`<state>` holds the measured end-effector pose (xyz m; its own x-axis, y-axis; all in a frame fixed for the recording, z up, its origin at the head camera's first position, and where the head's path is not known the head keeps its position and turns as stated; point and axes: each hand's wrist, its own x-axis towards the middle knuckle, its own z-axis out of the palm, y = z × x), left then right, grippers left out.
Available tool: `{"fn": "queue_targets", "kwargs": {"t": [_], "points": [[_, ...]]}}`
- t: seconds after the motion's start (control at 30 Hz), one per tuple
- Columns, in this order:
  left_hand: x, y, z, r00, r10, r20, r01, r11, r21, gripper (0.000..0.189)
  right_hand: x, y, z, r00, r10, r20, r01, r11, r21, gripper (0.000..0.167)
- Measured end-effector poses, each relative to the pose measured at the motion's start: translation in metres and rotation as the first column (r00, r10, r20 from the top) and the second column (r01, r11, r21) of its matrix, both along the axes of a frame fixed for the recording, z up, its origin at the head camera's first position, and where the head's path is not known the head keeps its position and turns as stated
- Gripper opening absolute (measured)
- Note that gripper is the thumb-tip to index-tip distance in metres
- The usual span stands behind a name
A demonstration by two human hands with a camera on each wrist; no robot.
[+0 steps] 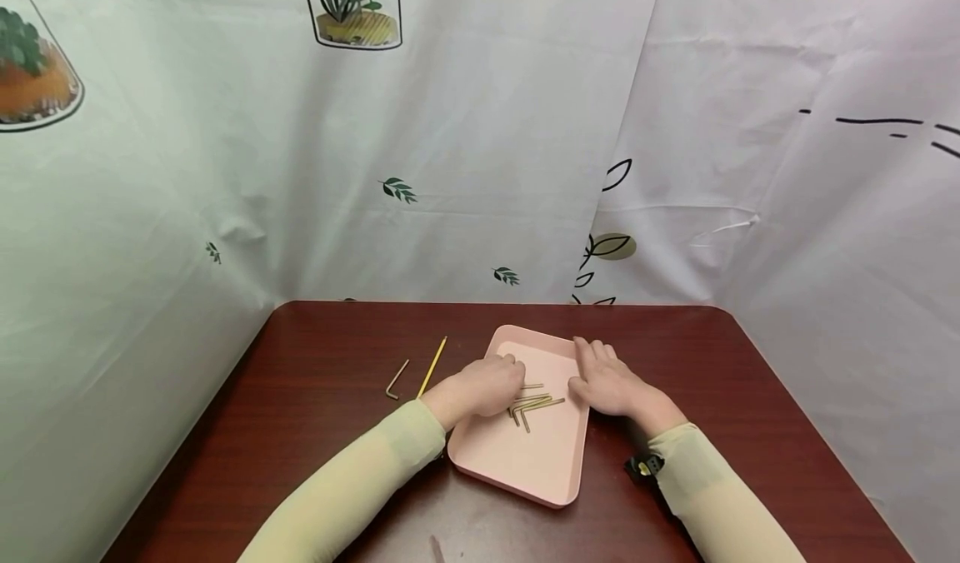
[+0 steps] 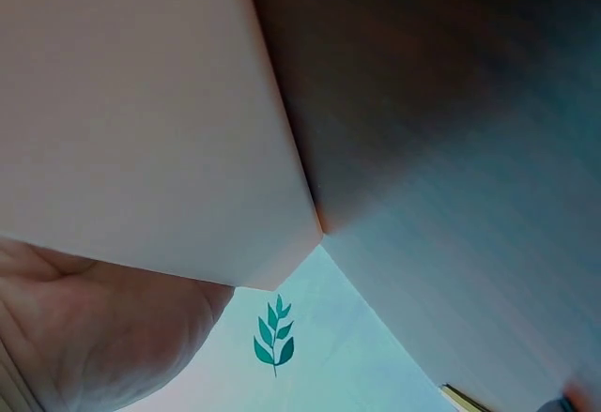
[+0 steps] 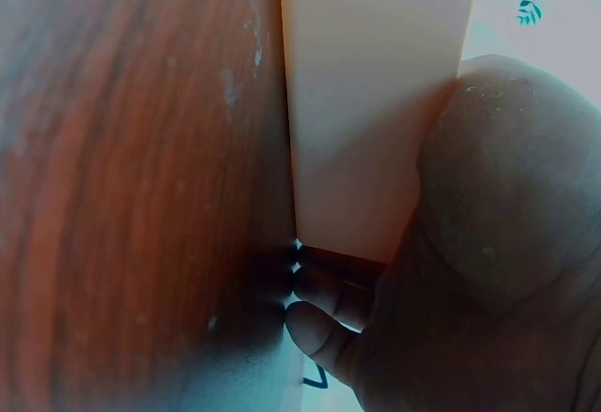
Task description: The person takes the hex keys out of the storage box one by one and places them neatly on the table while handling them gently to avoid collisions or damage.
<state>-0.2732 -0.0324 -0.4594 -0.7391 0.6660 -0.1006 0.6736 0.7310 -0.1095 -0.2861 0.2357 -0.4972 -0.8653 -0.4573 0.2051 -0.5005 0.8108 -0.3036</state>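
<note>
A pink rectangular tray (image 1: 517,463) lies slightly turned on the table. Inside it rest several brass-coloured hex keys (image 1: 551,403), grouped near the middle. My left hand (image 1: 491,386) reaches over the tray's left side with curled fingers beside these keys. The end of one key shows by the knuckles, but the fingertips are hidden, so I cannot tell whether they pinch it. My right hand (image 1: 611,384) grips the tray's right wall, thumb over the rim. In the right wrist view, the right hand (image 3: 507,196) presses close against the tray's outer wall (image 3: 366,121).
Left of the tray, another hex key (image 1: 398,376) and a thin yellow stick (image 1: 433,365) lie on the dark red wooden table (image 1: 315,430). White printed cloth (image 1: 465,130) hangs behind and along both sides. A dark strapped device (image 1: 645,465) sits at the right wrist.
</note>
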Motion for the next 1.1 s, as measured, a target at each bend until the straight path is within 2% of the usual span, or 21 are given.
{"fn": "queue_targets", "kwargs": {"t": [0.03,0.23,0.27,0.4,0.47,0.5,0.57,0.63,0.73,0.83,0.93,1.1], "points": [[0.0,0.0,0.0,1.0,-0.004,-0.004,0.004,1.0,0.001,0.019,0.002,-0.001,0.003,1.0,-0.001,0.014,0.001,1.0,-0.007,0.076],[0.002,-0.001,-0.001,1.0,-0.024,-0.014,0.024,1.0,0.001,0.019,0.003,-0.002,-0.001,1.0,-0.013,0.028,0.013,1.0,-0.006,0.076],[0.002,-0.001,-0.001,1.0,-0.026,-0.01,0.026,1.0,0.004,0.019,0.0,0.001,-0.007,1.0,-0.006,0.012,0.006,1.0,0.0,0.077],[0.003,0.0,0.001,0.999,-0.032,0.004,0.031,0.999,0.016,0.018,-0.002,0.004,-0.012,1.0,0.004,-0.025,-0.004,1.0,-0.001,0.077],[0.003,0.001,0.001,0.999,-0.032,0.011,0.032,0.999,0.024,0.02,-0.001,0.004,-0.008,1.0,0.004,-0.002,-0.004,1.0,-0.002,0.077],[0.003,0.001,0.002,0.999,-0.03,0.014,0.029,0.999,0.027,0.02,0.003,0.001,0.0,1.0,-0.004,0.024,0.004,1.0,-0.012,0.076],[0.003,0.001,0.002,1.0,-0.023,0.021,0.022,0.999,0.036,0.022,0.003,0.001,0.001,0.999,-0.009,0.048,0.009,1.0,-0.009,0.077],[0.003,0.001,0.003,1.0,-0.014,0.027,0.013,0.999,0.048,0.024,-0.001,0.002,-0.002,0.998,-0.012,0.062,0.014,0.999,-0.03,0.078],[0.003,0.001,0.005,1.0,-0.017,0.012,0.016,0.998,0.062,0.024,-0.015,0.01,-0.024,1.0,-0.015,0.02,0.015,1.0,-0.026,0.08],[0.003,0.001,0.008,1.0,-0.026,-0.003,0.026,0.997,0.078,0.024,-0.025,0.016,-0.037,1.0,-0.007,-0.006,0.007,1.0,0.003,0.081],[0.004,0.0,0.011,0.999,-0.035,-0.008,0.035,0.995,0.089,0.025,-0.025,0.015,-0.033,1.0,0.005,0.001,-0.005,1.0,0.012,0.082],[0.005,-0.004,0.015,0.998,-0.055,-0.012,0.056,0.995,0.088,0.027,-0.024,0.012,-0.031,1.0,0.0,0.012,0.001,1.0,-0.026,0.081]]}}
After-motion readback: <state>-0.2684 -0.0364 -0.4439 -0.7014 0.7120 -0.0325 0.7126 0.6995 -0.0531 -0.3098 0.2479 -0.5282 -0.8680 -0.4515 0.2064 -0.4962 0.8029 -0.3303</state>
